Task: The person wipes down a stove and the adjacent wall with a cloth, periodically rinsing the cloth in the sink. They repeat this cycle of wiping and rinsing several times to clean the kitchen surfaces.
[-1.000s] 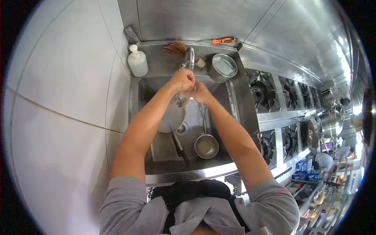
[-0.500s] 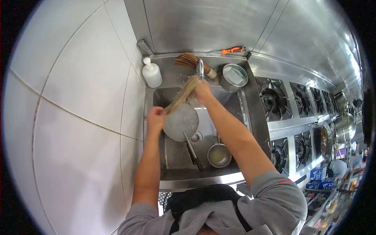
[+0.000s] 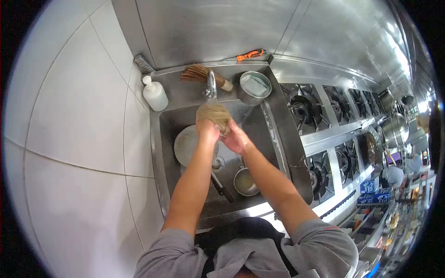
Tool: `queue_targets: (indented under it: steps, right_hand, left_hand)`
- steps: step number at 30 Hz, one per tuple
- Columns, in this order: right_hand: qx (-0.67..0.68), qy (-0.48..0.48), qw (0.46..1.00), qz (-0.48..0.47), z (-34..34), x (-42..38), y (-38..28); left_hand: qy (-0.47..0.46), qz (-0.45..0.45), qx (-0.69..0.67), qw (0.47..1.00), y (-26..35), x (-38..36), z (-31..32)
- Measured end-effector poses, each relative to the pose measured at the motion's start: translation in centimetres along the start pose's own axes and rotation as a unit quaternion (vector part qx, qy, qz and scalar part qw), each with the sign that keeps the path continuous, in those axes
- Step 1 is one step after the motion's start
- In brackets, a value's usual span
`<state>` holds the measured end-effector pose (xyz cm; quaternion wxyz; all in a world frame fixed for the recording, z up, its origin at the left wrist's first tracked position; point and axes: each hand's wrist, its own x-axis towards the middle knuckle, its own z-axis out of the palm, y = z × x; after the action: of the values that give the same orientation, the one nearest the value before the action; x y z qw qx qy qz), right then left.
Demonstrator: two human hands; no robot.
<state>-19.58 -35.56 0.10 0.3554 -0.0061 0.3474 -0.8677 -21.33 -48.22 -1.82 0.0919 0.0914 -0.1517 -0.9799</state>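
Left hand (image 3: 208, 131) and right hand (image 3: 237, 138) both holding crumpled tan cloth (image 3: 214, 113). Curved silver metal faucet (image 3: 212, 83) at cloth's 12 o'clock.

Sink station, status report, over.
Left hand and right hand holding bunched tan cloth. Cloth near faucet. Pan in sink; nothing seen blocking hands.

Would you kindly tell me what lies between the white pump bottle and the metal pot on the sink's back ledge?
In the head view, the faucet and a brown-bristled brush lie between the pump bottle and the metal pot.
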Motion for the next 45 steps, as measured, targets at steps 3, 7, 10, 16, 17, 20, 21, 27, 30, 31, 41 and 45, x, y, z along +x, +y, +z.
queue_targets:
  steps: [3, 7, 10, 16, 17, 20, 21, 27, 30, 31, 41, 45]
  right_hand:
    - [0.119, 0.022, 0.992, -0.043, 1.1, 0.0, 0.3]
    - [0.099, 0.114, 0.986, -0.077, 4.0, -1.3, -2.2]
    - [-0.249, 0.085, 0.938, -0.228, 6.5, -4.3, -4.5]
    - [-0.626, 0.015, 0.741, -0.244, 6.4, -8.2, -1.2]
    - [-0.627, 0.009, 0.739, -0.246, 6.6, -8.8, -1.0]
    - [-0.468, 0.059, 0.862, -0.187, 6.6, -9.4, -0.9]
    - [-0.305, 0.068, 0.928, -0.204, 5.8, -8.8, -0.5]
    - [0.168, 0.103, 0.979, -0.061, 6.2, -8.0, -2.1]
    - [0.178, 0.042, 0.983, -0.029, 5.5, -6.2, -2.2]
    - [0.148, 0.015, 0.989, -0.014, 5.2, -5.8, -2.1]
    - [-0.333, -0.216, 0.883, 0.250, 11.4, -9.6, -9.3]
    - [-0.557, -0.249, 0.762, 0.219, 10.1, -9.3, -6.6]
  left_hand:
    - [0.037, 0.212, 0.184, 0.959, -3.4, -3.7, 0.0]
    - [0.066, 0.312, 0.562, 0.763, -3.0, -10.2, -2.7]
    - [-0.028, 0.019, 0.446, 0.894, -0.7, -16.1, -0.3]
    - [-0.041, -0.182, -0.008, 0.982, 0.6, -16.9, 6.3]
    - [-0.064, -0.166, -0.031, 0.984, -0.5, -14.6, 3.5]
    - [0.002, -0.081, 0.051, 0.995, -1.1, -14.3, 4.5]
    - [0.000, -0.081, 0.050, 0.995, -1.3, -14.3, 5.1]
    - [0.081, 0.000, 0.025, 0.996, -2.1, -14.8, 8.8]
    - [-0.074, 0.134, 0.234, 0.960, -0.3, -13.9, 9.3]
    - [-0.078, 0.125, 0.385, 0.911, 0.7, -14.8, 10.8]
    - [-0.449, 0.393, 0.713, 0.368, 0.2, -20.5, 14.8]
    - [-0.539, 0.354, 0.704, 0.297, -2.9, -19.9, 10.7]
